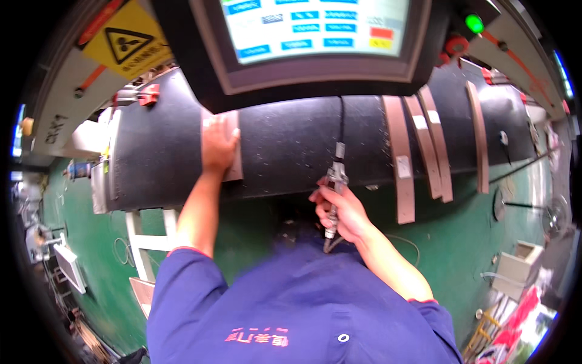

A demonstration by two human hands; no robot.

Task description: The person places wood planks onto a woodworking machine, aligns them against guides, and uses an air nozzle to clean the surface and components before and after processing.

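Observation:
My left hand [218, 144] lies flat on a short brownish-pink strip [234, 167], its fingers stretched forward and the thumb spread to the right. The strip rests on the black belt surface [285, 139] and reaches its near edge. In front of my body, my right hand [344, 209] is closed around a slim metal hand tool [337, 172], held upright in this view. A thin black cord [341, 121] runs from the tool's far end up behind the screen. At its lower end a grey hose [330, 246] bends away. The exact kind of tool is unclear.
Several longer brownish strips [400, 158] lie on the belt at the right, some overhanging its near edge. A control screen [315, 36] hangs over the far middle. A grey box [516, 270] stands on the green floor [448, 261], and a white frame [142, 242] stands at left.

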